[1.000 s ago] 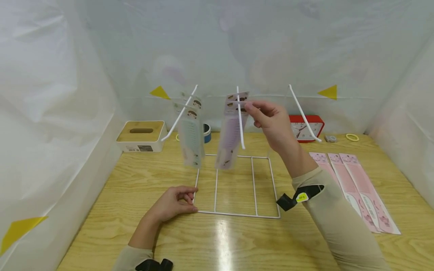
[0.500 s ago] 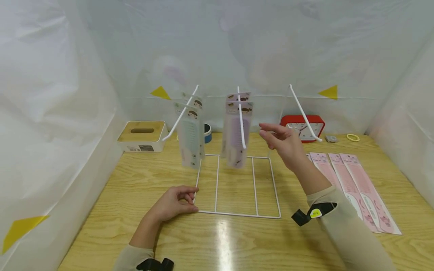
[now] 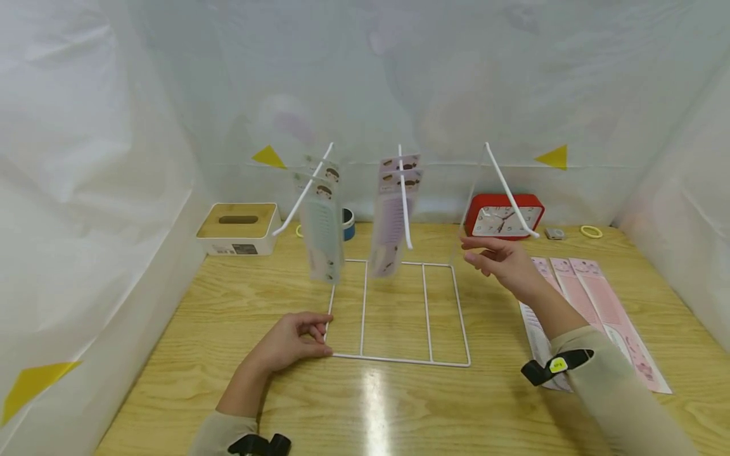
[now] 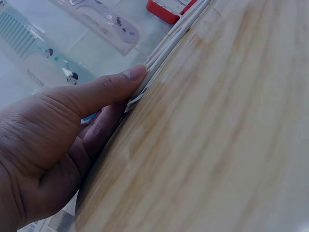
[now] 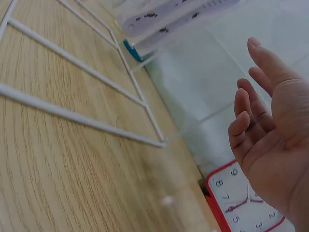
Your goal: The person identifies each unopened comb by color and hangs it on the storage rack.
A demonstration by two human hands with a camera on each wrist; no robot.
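A white wire display rack (image 3: 393, 361) stands on the table, with three hooks at its top. My left hand (image 3: 291, 343) grips the front left corner of its base; in the left wrist view the thumb (image 4: 113, 89) lies along the wire. Green packaged combs (image 3: 320, 221) hang from the left hook and purple packaged combs (image 3: 393, 215) from the middle one. Nothing hangs on the right hook (image 3: 509, 190). My right hand (image 3: 504, 263) is in the air just right of the rack, holding nothing, fingers loosely bent. Beneath its forearm lie several pink packaged combs (image 3: 607, 304).
A red alarm clock (image 3: 504, 216) stands at the back right, near a small grey object (image 3: 555, 234) and a yellow ring (image 3: 590, 232). At the back left is a tissue box (image 3: 237, 228), and behind the green combs a blue-and-white roll (image 3: 348, 225).
My right hand has let go of a purple comb pack on the middle hook and moved right and down towards the pink combs. The purple packs swing. My left hand has stayed put.
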